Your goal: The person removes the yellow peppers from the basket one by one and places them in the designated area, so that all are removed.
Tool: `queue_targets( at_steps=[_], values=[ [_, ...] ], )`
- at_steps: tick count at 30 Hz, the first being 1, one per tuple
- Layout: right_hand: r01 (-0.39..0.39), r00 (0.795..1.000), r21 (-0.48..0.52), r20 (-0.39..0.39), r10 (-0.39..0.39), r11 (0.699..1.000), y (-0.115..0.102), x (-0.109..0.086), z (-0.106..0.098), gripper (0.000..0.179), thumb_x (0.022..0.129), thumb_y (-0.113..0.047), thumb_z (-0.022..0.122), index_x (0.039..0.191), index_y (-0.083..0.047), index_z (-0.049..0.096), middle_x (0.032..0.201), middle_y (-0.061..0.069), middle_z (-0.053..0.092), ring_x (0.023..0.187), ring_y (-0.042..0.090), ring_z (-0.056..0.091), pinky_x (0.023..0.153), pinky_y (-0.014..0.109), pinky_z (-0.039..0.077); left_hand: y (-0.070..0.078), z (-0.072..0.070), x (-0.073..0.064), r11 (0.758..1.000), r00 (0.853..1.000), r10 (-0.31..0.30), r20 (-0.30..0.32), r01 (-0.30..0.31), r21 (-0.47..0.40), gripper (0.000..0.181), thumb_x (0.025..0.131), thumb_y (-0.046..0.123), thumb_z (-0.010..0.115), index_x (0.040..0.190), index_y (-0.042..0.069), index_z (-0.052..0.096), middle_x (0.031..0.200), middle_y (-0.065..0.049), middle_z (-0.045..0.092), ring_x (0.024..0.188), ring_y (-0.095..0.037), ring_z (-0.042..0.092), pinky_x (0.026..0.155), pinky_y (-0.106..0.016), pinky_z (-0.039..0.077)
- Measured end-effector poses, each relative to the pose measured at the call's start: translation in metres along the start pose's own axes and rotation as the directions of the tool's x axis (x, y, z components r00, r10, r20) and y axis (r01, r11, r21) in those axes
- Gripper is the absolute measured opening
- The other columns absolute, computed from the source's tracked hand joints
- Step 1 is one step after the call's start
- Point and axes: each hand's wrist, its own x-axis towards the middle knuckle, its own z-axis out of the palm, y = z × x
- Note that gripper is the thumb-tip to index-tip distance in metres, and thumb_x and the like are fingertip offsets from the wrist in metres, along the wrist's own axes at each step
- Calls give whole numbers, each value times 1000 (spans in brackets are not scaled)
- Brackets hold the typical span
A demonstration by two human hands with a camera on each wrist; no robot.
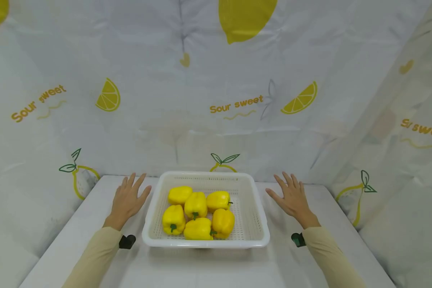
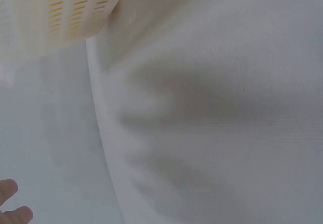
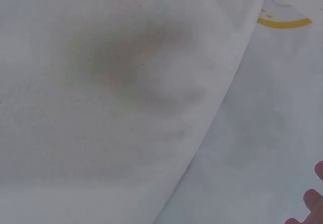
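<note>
A white plastic basket (image 1: 261, 216) with slotted walls stands on the table between my two hands. Several yellow bell peppers (image 1: 196, 205) with green stems lie inside it, mostly toward its left and front. My left hand (image 1: 127, 200) is held over the table left of the basket, fingers spread and holding nothing. On the other side, my right hand (image 1: 291, 198) is likewise spread and bare, apart from the basket's right rim. The left wrist view catches the basket's slotted wall (image 2: 75, 7) and two fingertips (image 2: 17, 215); in the right wrist view only some fingertips (image 3: 314, 200) show.
The white-covered table (image 1: 209, 272) ends at the back against a hanging white sheet (image 1: 158, 120) printed with lemons and lettering. Similar sheeting closes in both sides. Shadows of the hands fall on the table cover. A small dark device (image 1: 127, 241) sits at each wrist.
</note>
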Motion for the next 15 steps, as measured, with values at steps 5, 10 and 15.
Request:
queue_targets(
  at_steps=[5, 10, 15],
  values=[
    [6, 1000, 25, -25, -5, 1000, -4, -4, -3, 74, 96, -52, 54, 149, -3, 40, 157, 30, 28, 145, 54, 18, 114, 75, 14, 2, -1, -6, 999, 998, 27, -49, -29, -33, 62, 104, 47, 41, 152, 9, 37, 156, -32, 28, 141, -58, 23, 112, -73, 23],
    [12, 999, 59, -39, -10, 998, -7, -10, -5, 71, 96, -49, 55, 148, -3, 41, 156, 31, 30, 144, 55, 21, 113, 74, 18, 5, -3, -13, 997, 996, 47, -69, -50, -52, 61, 104, 45, 42, 151, 6, 38, 154, -33, 31, 140, -58, 27, 112, -72, 25],
    [11, 999, 108, -31, -7, 994, -12, -15, -5, 70, 97, -47, 56, 148, -3, 41, 156, 30, 29, 143, 55, 23, 111, 75, 21, 9, -4, -21, 997, 997, 35, -63, -39, -72, 60, 104, 42, 45, 151, 5, 38, 154, -32, 32, 141, -56, 28, 112, -72, 26]
  ],
)
